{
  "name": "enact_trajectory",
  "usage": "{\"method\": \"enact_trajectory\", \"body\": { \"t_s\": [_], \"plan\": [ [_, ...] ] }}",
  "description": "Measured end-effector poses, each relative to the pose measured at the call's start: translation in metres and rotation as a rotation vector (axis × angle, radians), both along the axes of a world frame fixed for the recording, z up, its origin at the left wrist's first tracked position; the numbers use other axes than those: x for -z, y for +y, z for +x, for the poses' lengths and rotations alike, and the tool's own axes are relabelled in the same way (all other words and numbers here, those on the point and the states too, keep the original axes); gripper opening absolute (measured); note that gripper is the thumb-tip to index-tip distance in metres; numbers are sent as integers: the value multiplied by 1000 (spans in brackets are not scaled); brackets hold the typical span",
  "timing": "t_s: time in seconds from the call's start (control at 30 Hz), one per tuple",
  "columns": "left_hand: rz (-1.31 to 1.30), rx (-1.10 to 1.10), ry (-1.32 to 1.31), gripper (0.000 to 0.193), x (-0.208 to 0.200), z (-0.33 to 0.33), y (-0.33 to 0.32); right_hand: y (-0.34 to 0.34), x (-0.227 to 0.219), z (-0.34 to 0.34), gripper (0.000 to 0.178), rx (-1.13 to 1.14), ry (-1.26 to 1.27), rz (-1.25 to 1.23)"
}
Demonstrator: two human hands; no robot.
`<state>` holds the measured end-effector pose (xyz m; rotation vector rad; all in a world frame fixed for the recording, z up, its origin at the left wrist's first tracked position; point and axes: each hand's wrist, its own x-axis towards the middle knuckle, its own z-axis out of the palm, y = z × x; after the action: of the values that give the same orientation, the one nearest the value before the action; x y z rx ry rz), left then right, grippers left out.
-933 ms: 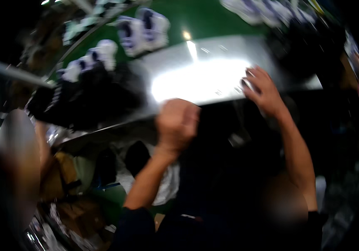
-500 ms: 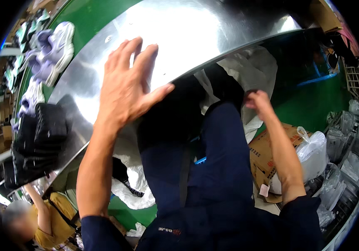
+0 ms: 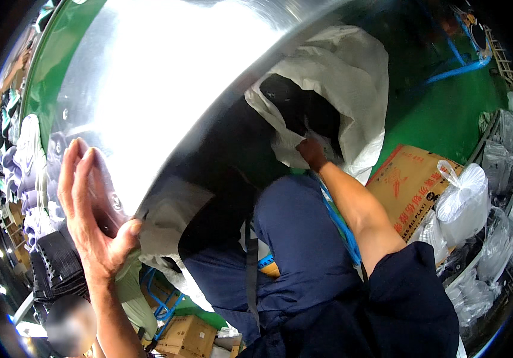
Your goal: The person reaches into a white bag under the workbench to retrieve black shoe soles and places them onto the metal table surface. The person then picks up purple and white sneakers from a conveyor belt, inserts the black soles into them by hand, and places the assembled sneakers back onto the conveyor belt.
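My left hand (image 3: 96, 218) rests on the rim of a shiny metal table (image 3: 143, 77), its fingers stretched out and thumb apart, holding nothing. Below the table's edge, my right hand (image 3: 312, 153) reaches down to the mouth of a large white sack (image 3: 364, 89). Its fingers look curled together in shadow; what they hold, if anything, cannot be made out. Inside the sack lie black items (image 3: 292, 104) whose kind I cannot tell. Close to my left hand, a stack of black ridged items (image 3: 59, 259) stands beside lavender and white shoes (image 3: 28, 197).
A cardboard box (image 3: 409, 182) lies right of my knee, with a tied clear plastic bag (image 3: 465, 191) against it. Clear-wrapped items fill a dark rack (image 3: 495, 238) at far right. Blue tubing (image 3: 459, 68) stands beyond. Another person (image 3: 71, 325) is at lower left, near another box (image 3: 185, 335).
My left hand has slid left and nearer along the table, still spread. My right hand has moved left and slightly down to the sack's mouth. The view has tilted, showing more of the sack.
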<state>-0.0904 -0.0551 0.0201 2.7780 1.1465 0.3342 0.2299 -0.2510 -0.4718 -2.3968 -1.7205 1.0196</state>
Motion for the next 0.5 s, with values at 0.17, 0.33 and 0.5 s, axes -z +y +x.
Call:
{"method": "enact_trajectory", "body": {
  "t_s": [0.17,0.33,0.5],
  "plan": [
    [-54,-14,23,108,-4,-1,-3,-12,-13,-1,34,798,63,82],
    [-10,-21,10,110,-3,2,-2,-15,24,23,38,777,80,163],
    [-46,-43,79,115,-6,-9,-7,38,19,21,54,812,287,-96]
  ]
}}
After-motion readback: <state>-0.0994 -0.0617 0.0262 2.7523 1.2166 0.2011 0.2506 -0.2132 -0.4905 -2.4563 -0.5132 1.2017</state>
